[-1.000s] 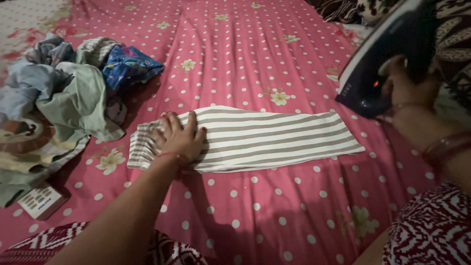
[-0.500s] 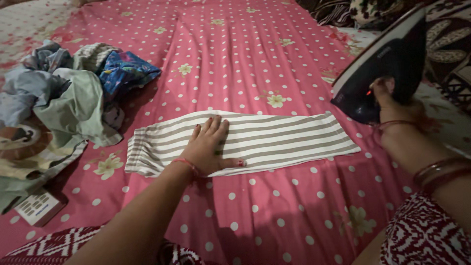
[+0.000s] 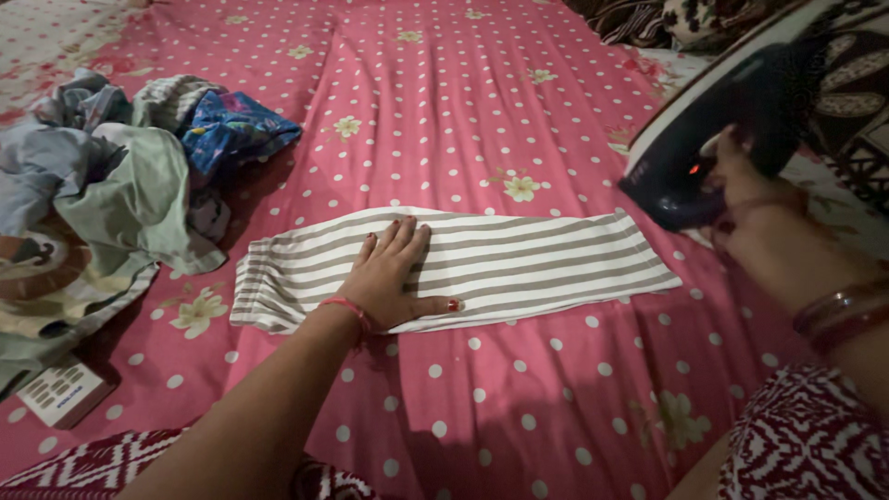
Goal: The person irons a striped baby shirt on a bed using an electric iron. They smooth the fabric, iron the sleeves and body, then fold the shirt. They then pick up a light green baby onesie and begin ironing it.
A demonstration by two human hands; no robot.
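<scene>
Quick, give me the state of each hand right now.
Left hand: open, flat on the folded striped garment.
Right hand: closed around the dark iron, held off the bed.

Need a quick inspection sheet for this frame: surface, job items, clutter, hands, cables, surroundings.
Surface: pink bedsheet with white dots and flower prints, creased lengthwise.
Job's things: folded striped garment lying flat across the sheet; dark clothes iron held tilted above the sheet's right side, small red light on.
Clutter: pile of crumpled clothes at left, with a blue patterned piece on top; a white keypad device beside it, lower left.
Grippers: left hand pressed flat on the garment, fingers spread; right hand gripping the iron's handle.
Cables: nothing seen.
Surroundings: dark patterned fabric at upper right; red-and-white patterned clothing along the bottom edge.
</scene>
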